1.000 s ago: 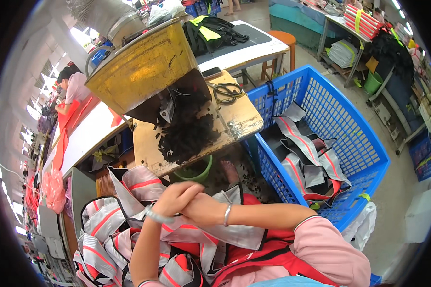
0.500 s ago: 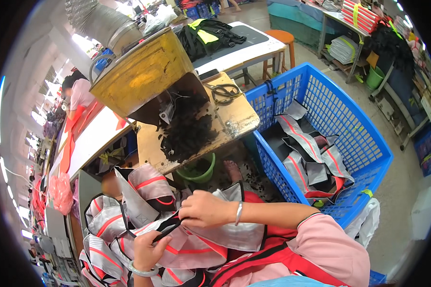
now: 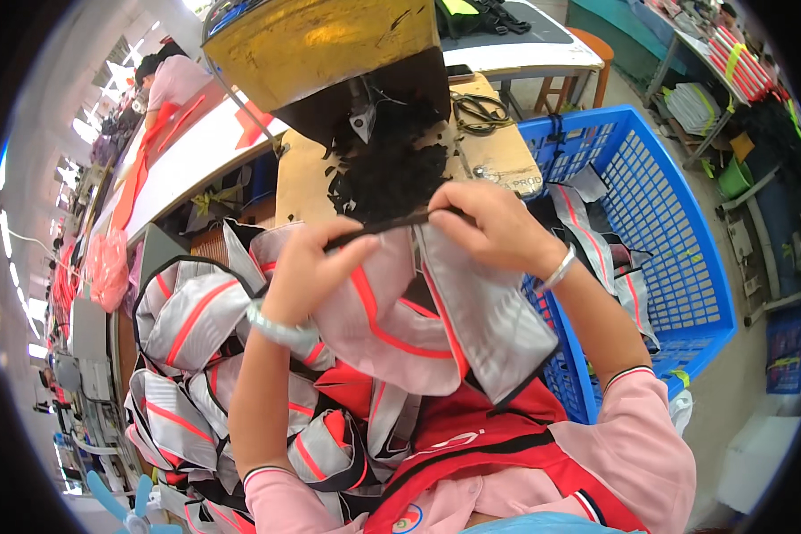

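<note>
My left hand [image 3: 316, 262] and my right hand [image 3: 494, 227] are closed on the black-bound top edge of a grey sewn fabric piece [image 3: 400, 343] with red-orange stripes. They hold that edge stretched between them, and the rest of the piece hangs toward my lap. The edge is at the front of a wooden board [image 3: 298, 191] heaped with black scraps [image 3: 392, 173]. Above the scraps, a pointed metal tip [image 3: 361, 123] shows under a yellow metal hood [image 3: 329, 49]. To the left of my lap lies a pile of similar grey striped pieces [image 3: 191, 325].
A blue plastic basket [image 3: 685, 258] on the right contains more striped pieces. Black-handled scissors [image 3: 481, 113] rest on the board's far right. Behind stand a white-edged table [image 3: 543, 55] and a wooden stool [image 3: 601, 67]. Another person [image 3: 173, 80] works at the far left.
Both hands have risen from the pile toward the board, bringing the fabric piece along, and have spread apart along its edge. The view has shifted, so the hood appears higher and farther right.
</note>
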`<state>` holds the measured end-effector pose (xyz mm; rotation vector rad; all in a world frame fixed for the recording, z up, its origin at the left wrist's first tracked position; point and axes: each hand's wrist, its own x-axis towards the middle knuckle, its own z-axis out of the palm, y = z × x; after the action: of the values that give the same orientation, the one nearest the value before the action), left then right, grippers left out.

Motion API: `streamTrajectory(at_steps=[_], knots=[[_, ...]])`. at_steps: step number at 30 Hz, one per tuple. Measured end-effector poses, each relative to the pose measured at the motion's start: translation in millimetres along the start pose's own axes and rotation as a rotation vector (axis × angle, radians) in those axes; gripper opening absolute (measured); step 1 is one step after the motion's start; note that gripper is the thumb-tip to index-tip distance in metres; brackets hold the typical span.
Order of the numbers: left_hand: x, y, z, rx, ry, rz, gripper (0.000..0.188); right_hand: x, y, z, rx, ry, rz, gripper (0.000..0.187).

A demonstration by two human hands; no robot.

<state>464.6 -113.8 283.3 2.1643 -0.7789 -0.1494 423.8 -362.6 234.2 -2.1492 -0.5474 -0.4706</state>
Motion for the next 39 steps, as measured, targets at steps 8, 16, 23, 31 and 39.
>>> streamTrajectory(at_steps=[8, 16, 23, 31, 39], knots=[[53, -50, -18, -0.247, -0.03, -0.253, 0.025, 55, 32, 20, 0.087, -0.015, 0.196, 0.022], [81, -68, -28, -0.474, -0.057, -0.412, 0.028, 85, 57, 25, 0.047, -0.077, 0.208, 0.024], [92, -78, -34, -0.638, -0.038, -0.453, 0.027, 103, 71, 28, 0.074, -0.111, 0.259, 0.03], [93, -66, -42, -0.634, 0.003, -0.431, 0.023, 113, 66, 14, 0.093, -0.1, 0.27, 0.03], [42, -36, -8, 0.08, -0.424, -0.056, 0.024, 1, -3, -22, 0.358, -0.611, -0.088, 0.022]])
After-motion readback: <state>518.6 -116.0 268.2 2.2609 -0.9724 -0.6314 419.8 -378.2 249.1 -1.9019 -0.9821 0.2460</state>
